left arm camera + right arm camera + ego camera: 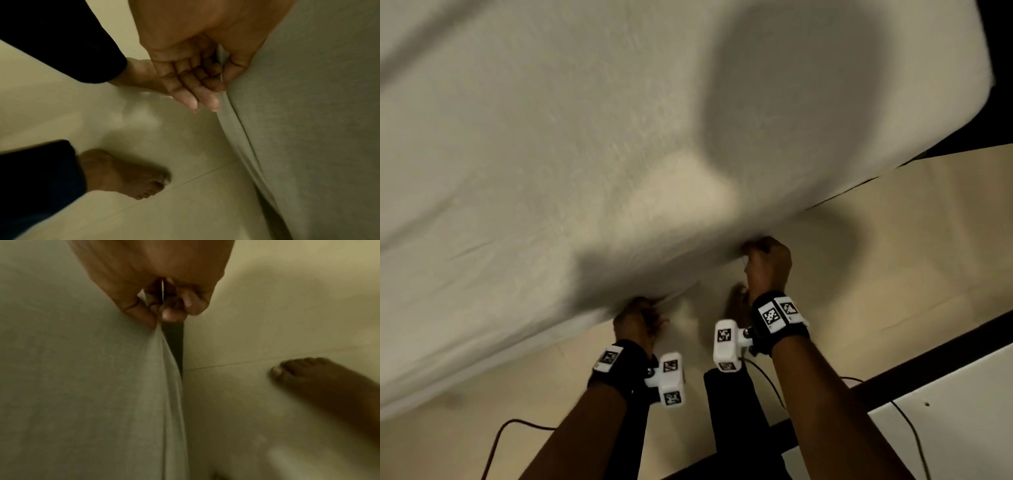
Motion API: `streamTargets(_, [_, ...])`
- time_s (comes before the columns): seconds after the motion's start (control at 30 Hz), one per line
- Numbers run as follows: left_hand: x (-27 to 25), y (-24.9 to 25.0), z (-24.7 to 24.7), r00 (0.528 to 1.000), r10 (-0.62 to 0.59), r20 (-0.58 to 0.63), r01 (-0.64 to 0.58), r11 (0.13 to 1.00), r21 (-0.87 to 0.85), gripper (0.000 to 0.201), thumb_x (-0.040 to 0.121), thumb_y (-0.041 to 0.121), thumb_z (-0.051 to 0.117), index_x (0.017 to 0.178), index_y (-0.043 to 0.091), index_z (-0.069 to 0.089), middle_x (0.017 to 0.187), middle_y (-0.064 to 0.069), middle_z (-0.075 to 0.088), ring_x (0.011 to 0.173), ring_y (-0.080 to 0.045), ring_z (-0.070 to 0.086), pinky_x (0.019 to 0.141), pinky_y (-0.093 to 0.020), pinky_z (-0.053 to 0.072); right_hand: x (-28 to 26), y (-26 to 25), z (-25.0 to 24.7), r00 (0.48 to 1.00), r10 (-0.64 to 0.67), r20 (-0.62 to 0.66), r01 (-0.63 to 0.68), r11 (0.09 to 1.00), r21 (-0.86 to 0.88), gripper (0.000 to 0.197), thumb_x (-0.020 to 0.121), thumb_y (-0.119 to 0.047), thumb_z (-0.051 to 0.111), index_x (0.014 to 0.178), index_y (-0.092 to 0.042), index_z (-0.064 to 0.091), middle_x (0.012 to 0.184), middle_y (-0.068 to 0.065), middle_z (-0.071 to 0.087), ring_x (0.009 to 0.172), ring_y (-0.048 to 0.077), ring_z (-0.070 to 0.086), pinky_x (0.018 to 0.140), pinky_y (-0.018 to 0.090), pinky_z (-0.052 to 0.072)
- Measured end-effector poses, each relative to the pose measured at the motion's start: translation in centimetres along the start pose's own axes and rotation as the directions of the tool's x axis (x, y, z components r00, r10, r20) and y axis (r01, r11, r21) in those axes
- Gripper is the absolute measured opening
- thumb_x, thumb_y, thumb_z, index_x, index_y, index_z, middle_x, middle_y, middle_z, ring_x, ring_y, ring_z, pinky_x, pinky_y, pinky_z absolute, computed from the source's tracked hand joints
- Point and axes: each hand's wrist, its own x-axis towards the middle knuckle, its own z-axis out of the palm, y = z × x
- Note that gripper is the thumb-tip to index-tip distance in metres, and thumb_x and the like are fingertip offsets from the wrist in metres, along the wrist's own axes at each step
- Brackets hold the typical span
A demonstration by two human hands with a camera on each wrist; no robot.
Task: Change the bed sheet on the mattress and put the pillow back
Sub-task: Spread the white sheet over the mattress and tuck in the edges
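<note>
Both hands work the near edge of the bed. Closest in, the left hand (pixel 635 317) takes the hem of the pale off-white cotton bed sheet (pixel 585 144) where it drops over the side: in the left wrist view the thumb (pixel 236 71) is on the outer face of the cloth and the first finger is behind it, pinching the hem, while the other fingers (pixel 193 91) stay loosely extended and point down at the floor. A little farther along the same edge, the right hand (pixel 768 263) is bunched tight; in the right wrist view its thumb and curled fingers (pixel 174 311) clamp a gathered fold of the sheet, with a narrow dark gap showing just beside the fold.

Each wrist carries a black strap with white marker blocks (pixel 669 378), and thin dark cables (pixel 767 373) trail from them.

Below the hands, two bare feet (pixel 131 175) stand on the glossy cream tiled floor (pixel 859 240), under dark trouser legs (pixel 51 40).

Beyond the hands, the sheet spreads wide over the mattress, lightly creased, with a rounded shadow cast on it. At the far right its corner (pixel 976 82) wraps down against a dark background.
</note>
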Motion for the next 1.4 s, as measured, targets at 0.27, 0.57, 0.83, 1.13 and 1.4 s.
streamTargets(0.27, [-4.7,-0.7,0.7,0.962,0.151,0.226,-0.185,0.973,0.140,0.012,0.088,0.012,0.073,0.098,0.004,0.073,0.086,-0.017,0.073,0.081,-0.034,0.074,0.062,-0.032,0.056,-1.2,-1.5,-2.3,0.996,-0.031,0.083,0.052,0.966,-0.254,0.019,0.083,-0.026,0.065,0.072,-0.011,0.066,0.071,0.010,0.069,0.069,0.031,0.063,0.065,0.031,0.046])
streamTargets(0.57, [-9.8,5.1,-0.1,0.911,0.226,0.345,-0.260,0.964,0.054,0.067,0.055,0.059,0.088,0.097,0.007,0.080,0.103,-0.012,0.077,0.088,-0.019,0.074,0.074,-0.030,0.050,-3.0,-9.5,-3.7,0.903,-0.311,0.296,0.418,0.794,-0.441,0.042,0.083,-0.057,0.070,0.067,-0.019,0.061,0.066,-0.005,0.064,0.066,0.018,0.063,0.062,0.032,0.050])
streamTargets(0.83, [-9.4,3.6,0.0,0.922,0.283,0.266,-0.316,0.945,0.088,0.050,0.055,0.044,0.091,0.079,0.001,0.080,0.084,-0.024,0.075,0.067,-0.023,0.070,0.061,-0.028,0.051,-3.3,-10.0,-4.0,0.859,-0.396,0.323,0.509,0.721,-0.470,0.035,0.083,-0.017,0.074,0.058,-0.015,0.049,0.055,-0.006,0.047,0.058,0.022,0.048,0.057,0.027,0.032])
streamTargets(1.13, [-9.0,4.0,1.0,0.952,0.171,0.253,-0.213,0.965,0.149,0.018,0.093,0.021,0.072,0.085,0.006,0.076,0.072,-0.004,0.075,0.058,-0.011,0.070,0.057,-0.022,0.051,-6.4,-0.6,-8.6,0.906,-0.031,0.422,0.361,0.574,-0.735,0.016,0.091,-0.023,0.062,0.076,-0.024,0.064,0.087,0.002,0.071,0.087,0.027,0.067,0.072,0.035,0.054])
streamTargets(1.4, [-9.8,5.4,-6.5,0.946,0.249,0.207,-0.261,0.965,0.036,0.029,0.099,0.030,0.063,0.117,0.007,0.068,0.111,-0.013,0.072,0.095,-0.027,0.068,0.080,-0.034,0.055,-12.0,-0.6,-3.1,0.854,-0.082,0.513,0.258,0.924,-0.283,0.028,0.077,-0.048,0.081,0.081,-0.023,0.071,0.078,-0.008,0.074,0.076,0.012,0.070,0.072,0.030,0.055])
